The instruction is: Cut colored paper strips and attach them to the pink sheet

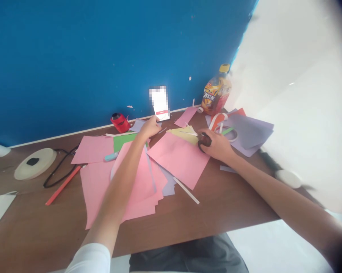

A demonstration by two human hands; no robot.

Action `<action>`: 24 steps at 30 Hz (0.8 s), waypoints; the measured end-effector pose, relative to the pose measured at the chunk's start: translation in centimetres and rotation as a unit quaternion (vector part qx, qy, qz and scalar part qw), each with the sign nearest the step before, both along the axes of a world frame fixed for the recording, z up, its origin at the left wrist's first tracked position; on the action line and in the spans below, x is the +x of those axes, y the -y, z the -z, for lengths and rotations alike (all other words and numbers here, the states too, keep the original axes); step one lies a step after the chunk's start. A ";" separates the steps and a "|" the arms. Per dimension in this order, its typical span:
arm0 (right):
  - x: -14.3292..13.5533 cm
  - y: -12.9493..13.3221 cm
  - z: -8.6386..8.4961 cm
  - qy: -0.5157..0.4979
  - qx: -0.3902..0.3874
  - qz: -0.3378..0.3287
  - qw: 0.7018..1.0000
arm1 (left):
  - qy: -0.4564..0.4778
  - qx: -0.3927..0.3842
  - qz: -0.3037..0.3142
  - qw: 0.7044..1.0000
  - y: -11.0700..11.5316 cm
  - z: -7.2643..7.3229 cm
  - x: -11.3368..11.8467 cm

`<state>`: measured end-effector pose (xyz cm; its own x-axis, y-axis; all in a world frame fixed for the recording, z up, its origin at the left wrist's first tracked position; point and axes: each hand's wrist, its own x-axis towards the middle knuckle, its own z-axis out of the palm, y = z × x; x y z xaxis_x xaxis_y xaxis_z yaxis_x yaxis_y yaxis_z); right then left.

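Note:
My right hand (218, 145) grips dark-handled scissors (204, 140), their blades pointing left over yellow paper (185, 133). My left hand (150, 127) reaches to the lower edge of a lit phone (160, 104) that leans on the wall. Its fingers are curled together, and whatever they may hold is too small to make out. A pink sheet (181, 157) lies between the hands. More pink sheets (141, 185) are stacked under my left forearm, with lilac paper (168, 185) poking out beneath. A green piece of paper (122, 142) is beside that forearm.
A drink bottle (216, 93) stands by the wall. Right of my hand are lilac sheets (250, 131) and a tape roll (232, 135). A red roll (120, 123), a light blue marker (111, 156), a red stick (63, 185) and a round white lid (36, 165) lie leftward. A white strip (186, 190) is in front.

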<state>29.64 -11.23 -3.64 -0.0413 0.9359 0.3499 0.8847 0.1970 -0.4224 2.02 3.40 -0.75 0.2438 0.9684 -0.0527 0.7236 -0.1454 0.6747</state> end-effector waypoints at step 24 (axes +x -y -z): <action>-0.1 -0.1 0.1 -0.015 -0.012 -0.001 1.000 | -0.162 -0.097 0.158 0.969 2.3 -1.6 1.9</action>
